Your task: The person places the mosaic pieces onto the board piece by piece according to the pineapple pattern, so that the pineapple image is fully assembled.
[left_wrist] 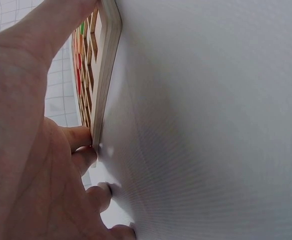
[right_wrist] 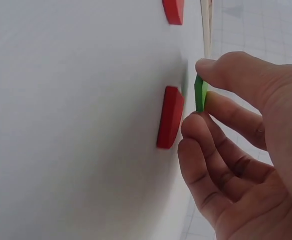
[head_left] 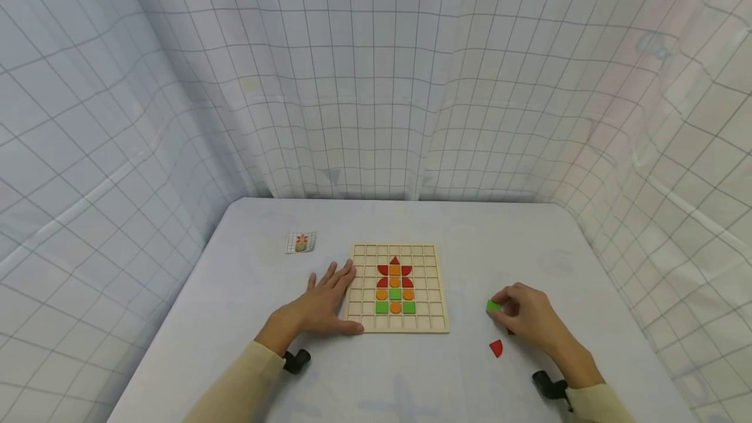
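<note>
A wooden grid board [head_left: 364, 322] lies mid-table, holding a pattern of red, orange and green pieces. My left hand [head_left: 322, 305] rests at its left edge with fingers spread, the thumb at the near left corner. In the left wrist view fingertips touch the side of the board [left_wrist: 103, 75]. Off to the right, my right hand [head_left: 529, 315] pinches a green square tile [head_left: 492, 305] between thumb and fingers. The right wrist view has this green tile [right_wrist: 200, 94] edge-on, above the table. Below that hand lies a red piece [right_wrist: 170, 117], mostly covered in the head view.
A red quarter-circle piece [head_left: 496, 348] lies nearer the front, left of the right wrist. Behind the left hand is a small pattern card [head_left: 301, 242] showing a similar figure. Grid-patterned curtains [head_left: 376, 83] surround the white table [head_left: 499, 234] at the back and sides.
</note>
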`<action>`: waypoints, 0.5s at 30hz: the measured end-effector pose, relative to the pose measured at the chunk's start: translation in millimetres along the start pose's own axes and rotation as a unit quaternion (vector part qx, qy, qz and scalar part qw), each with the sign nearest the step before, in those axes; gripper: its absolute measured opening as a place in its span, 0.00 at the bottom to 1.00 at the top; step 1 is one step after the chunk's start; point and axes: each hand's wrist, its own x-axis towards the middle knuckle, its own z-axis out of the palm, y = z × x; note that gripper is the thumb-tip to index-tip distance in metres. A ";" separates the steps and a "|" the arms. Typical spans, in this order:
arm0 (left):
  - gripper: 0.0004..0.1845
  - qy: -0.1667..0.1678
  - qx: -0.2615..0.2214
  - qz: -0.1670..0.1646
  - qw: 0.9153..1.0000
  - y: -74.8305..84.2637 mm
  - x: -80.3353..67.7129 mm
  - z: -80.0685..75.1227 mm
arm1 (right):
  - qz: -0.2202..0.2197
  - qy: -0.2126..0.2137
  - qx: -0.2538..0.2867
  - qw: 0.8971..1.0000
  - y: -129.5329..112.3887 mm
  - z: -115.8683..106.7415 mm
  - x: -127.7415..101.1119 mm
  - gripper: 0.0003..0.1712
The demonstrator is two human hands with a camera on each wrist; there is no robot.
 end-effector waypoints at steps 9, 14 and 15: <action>0.73 -0.001 -0.004 0.001 1.000 1.7 -0.9 -2.1 | -0.017 -0.006 0.018 1.000 -19.0 4.2 10.1 0.13; 0.73 -0.004 -0.007 0.003 1.000 1.8 -2.3 -2.9 | -0.037 -0.011 0.034 0.999 -30.3 9.7 14.1 0.14; 0.73 -0.005 -0.008 0.003 1.000 1.8 -2.6 -3.1 | -0.043 -0.013 0.037 0.998 -32.6 10.9 14.9 0.14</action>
